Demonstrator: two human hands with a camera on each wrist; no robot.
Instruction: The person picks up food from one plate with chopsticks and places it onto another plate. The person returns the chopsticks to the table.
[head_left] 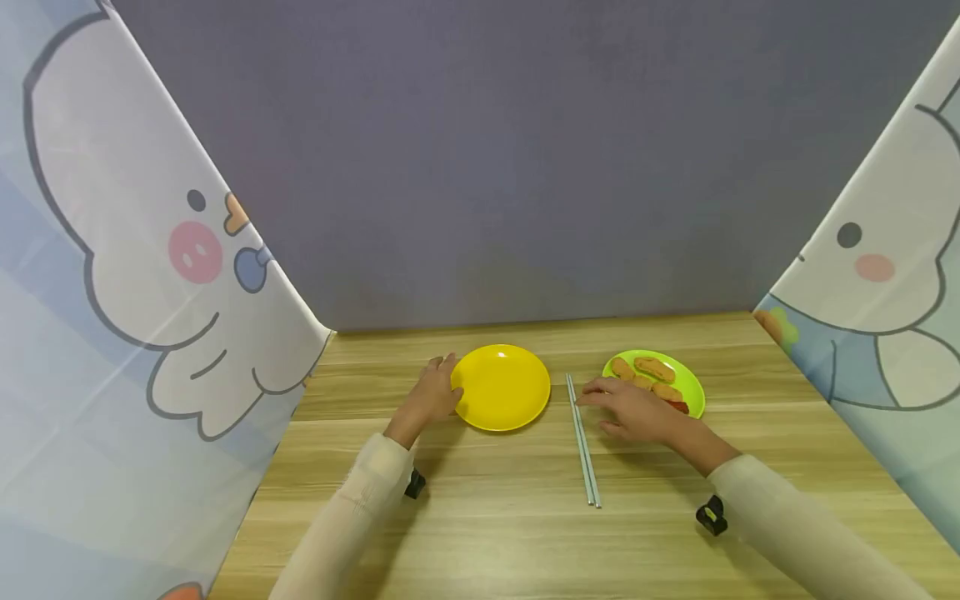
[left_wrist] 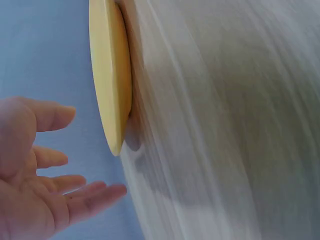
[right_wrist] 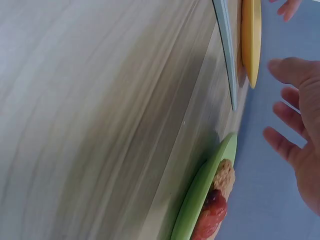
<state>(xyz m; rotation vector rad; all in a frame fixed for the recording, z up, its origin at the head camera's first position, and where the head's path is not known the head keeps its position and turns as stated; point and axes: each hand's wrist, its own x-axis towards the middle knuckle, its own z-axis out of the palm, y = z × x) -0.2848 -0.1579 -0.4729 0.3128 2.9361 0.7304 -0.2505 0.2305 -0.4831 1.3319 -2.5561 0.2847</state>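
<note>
A yellow plate (head_left: 501,388) lies on the table, with my left hand (head_left: 433,395) at its left rim, fingers spread and holding nothing. In the left wrist view that hand (left_wrist: 55,180) is apart from the plate (left_wrist: 111,75). Right of the plate lies a pair of pale chopsticks (head_left: 584,450). My right hand (head_left: 633,410) is over the space between the chopsticks and a green plate (head_left: 693,390), its fingers loose with nothing in them. Breaded pieces (head_left: 655,368) and a red, sauce-like item (right_wrist: 212,215) are on the green plate, partly hidden by the hand.
The wood-grain table (head_left: 487,533) ends at a grey wall panel (head_left: 525,167) behind. Printed cartoon cloths (head_left: 135,250) hang at both sides. A small black device (head_left: 712,516) is on the right wrist, and another (head_left: 415,484) on the left.
</note>
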